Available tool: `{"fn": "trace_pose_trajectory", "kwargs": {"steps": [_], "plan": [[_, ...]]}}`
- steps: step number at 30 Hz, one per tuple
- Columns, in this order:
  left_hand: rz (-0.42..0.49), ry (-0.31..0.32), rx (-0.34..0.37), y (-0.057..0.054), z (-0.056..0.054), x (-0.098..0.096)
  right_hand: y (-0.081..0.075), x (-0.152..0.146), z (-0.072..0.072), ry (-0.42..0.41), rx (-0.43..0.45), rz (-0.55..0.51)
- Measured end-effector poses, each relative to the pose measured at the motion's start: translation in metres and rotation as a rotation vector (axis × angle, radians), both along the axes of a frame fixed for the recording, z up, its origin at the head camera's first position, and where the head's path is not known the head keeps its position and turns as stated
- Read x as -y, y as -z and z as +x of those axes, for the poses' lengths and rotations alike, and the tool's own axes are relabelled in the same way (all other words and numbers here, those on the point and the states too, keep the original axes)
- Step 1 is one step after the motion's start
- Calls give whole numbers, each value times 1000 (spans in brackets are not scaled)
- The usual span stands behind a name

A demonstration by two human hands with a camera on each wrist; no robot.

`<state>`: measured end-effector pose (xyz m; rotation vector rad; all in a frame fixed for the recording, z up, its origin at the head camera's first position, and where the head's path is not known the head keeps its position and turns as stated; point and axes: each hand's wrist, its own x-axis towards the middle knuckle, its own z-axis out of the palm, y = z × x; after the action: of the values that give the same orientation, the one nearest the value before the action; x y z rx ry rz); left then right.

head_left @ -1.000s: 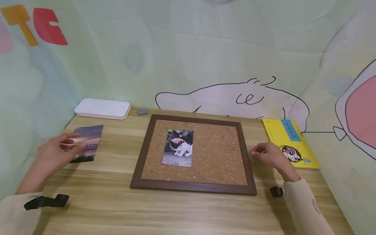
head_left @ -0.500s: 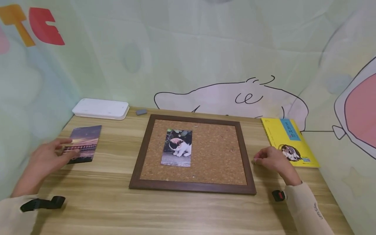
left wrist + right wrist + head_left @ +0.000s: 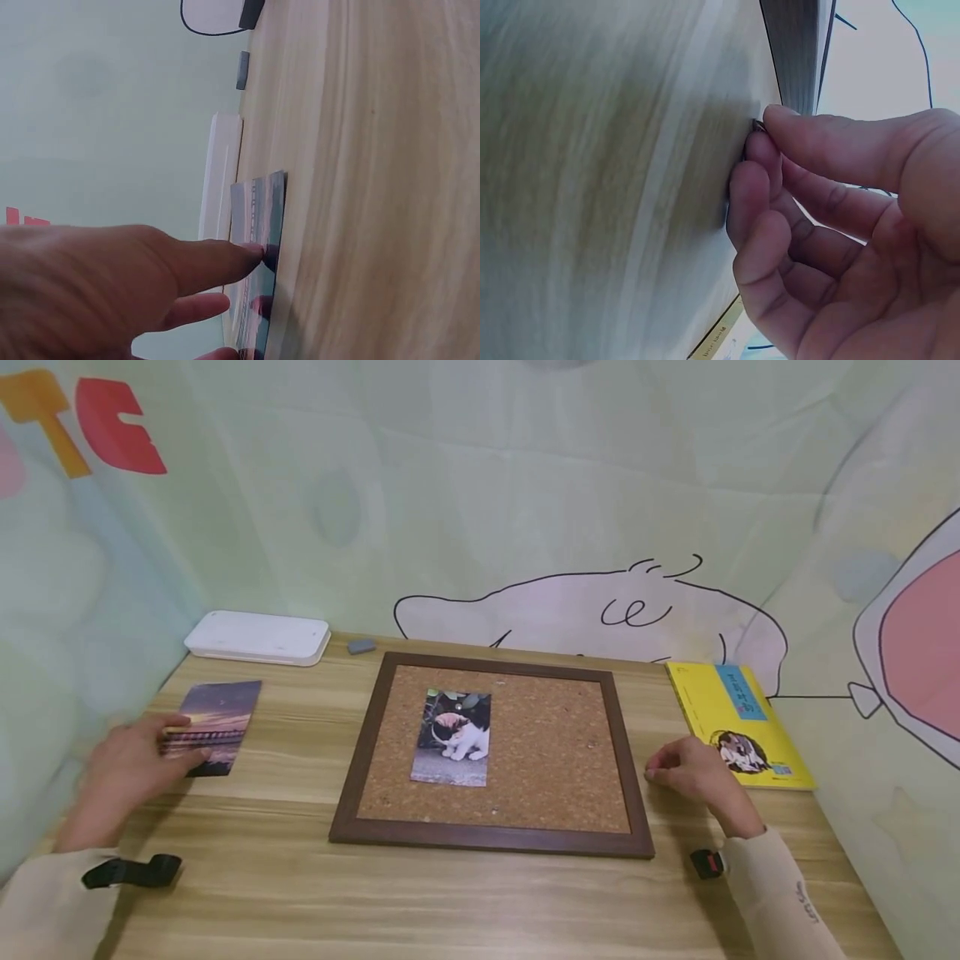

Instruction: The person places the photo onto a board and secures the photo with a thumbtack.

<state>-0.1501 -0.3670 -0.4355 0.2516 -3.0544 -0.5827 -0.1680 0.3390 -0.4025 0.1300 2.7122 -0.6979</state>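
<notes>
At the left, my left hand [image 3: 131, 764] reaches over a sunset photo [image 3: 225, 714] lying on the table. The left wrist view shows the thumb tip touching the photo's glossy surface, the other fingers loosely extended over it. Right of the framed corkboard [image 3: 558, 752], my right hand [image 3: 693, 777] is down at the tabletop. Thumb and index finger pinch a small metal thumbtack [image 3: 757, 125], mostly hidden by the fingertips. A cat photo [image 3: 452, 739] is fixed to the board's left half by a tack near its top.
A yellow book [image 3: 738, 727] lies just beyond my right hand. At the back left are a white case [image 3: 258, 637] and a small grey block [image 3: 362, 646]. Several tacks sit in the cork around the cat photo. A printed cloth wall [image 3: 487, 502] closes off the back and sides.
My left hand has lowered onto the sunset photo. My right fingers have come down around the small tack that lay on the table beside the frame. Board and cat photo stay put.
</notes>
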Motion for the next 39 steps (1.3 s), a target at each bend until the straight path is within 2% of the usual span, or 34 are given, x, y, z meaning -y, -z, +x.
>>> {"fn": "trace_pose_trajectory", "kwargs": {"steps": [8,19,28,36,39], "plan": [[1,-30,26,-1,0,-8,1,-3,1,-41,-33,10],[-3,0,39,-1,-3,-2,-1,-2,-1,-48,-60,0],[78,-28,56,0,-7,6,-5,-2,-4,-30,-57,-35],[152,-98,-47,-7,-3,0,-8,0,-6,0,-67,-60],[171,-103,-76,-10,0,-5,-10,2,-6,9,-73,-65]]}}
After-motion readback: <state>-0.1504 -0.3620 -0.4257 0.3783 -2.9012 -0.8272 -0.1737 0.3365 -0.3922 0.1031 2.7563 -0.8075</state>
